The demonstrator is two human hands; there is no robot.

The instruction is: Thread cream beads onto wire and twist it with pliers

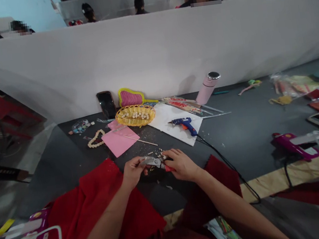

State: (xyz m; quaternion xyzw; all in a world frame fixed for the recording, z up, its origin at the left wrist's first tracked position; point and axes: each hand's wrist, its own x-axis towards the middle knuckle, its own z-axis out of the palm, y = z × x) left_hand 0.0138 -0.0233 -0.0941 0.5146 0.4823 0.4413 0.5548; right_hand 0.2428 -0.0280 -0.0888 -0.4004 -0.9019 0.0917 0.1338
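Observation:
My right hand (183,165) is closed around the red handles of a pair of metal cutters (154,161), whose jaws point left. My left hand (133,172) is pinched at the jaw end; what its fingers hold there is too small to make out. Small pale bits (152,152) lie scattered on the dark table around both hands. Just beyond, a thin stick (147,142) rests partly over a pink sheet of paper (118,143). A yellow woven basket (121,121) holds several small pale pieces.
A blue glue gun (188,125) lies on white paper (159,115), its black cord running right of my arm. A pink flask (208,88), a phone (106,104) and a beaded loop (94,143) stand or lie around. Red cloth (99,196) covers the near left; purple power strips (296,147) sit at the right.

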